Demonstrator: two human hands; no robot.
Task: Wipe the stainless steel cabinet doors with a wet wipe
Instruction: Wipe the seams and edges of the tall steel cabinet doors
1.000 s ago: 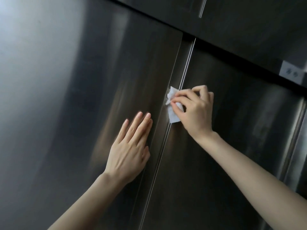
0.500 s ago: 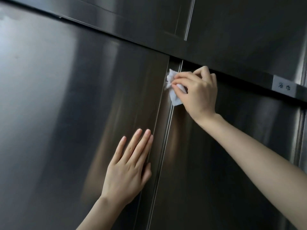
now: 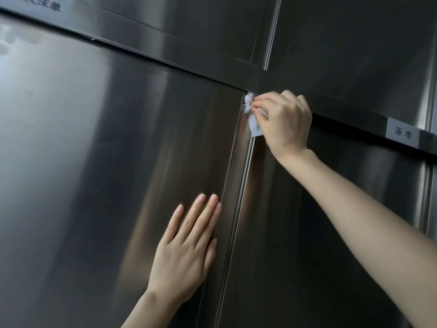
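Two tall stainless steel doors fill the head view: the left door (image 3: 106,185) and the right door (image 3: 319,233), with a vertical seam (image 3: 238,209) between them. My right hand (image 3: 283,121) pinches a crumpled white wet wipe (image 3: 254,121) and presses it against the top of the seam, just under the horizontal rail (image 3: 343,102). My left hand (image 3: 186,249) lies flat with straight fingers on the left door's right edge, lower down.
Above the rail are upper cabinet doors (image 3: 343,43). A grey label with characters (image 3: 403,133) sits on the rail at the right; another label (image 3: 37,5) is at the top left. A further door edge (image 3: 425,197) shows far right.
My right hand has slid the wipe up along the seam to its top end under the rail. The view tilted upward; my left hand stays flat on the left door.
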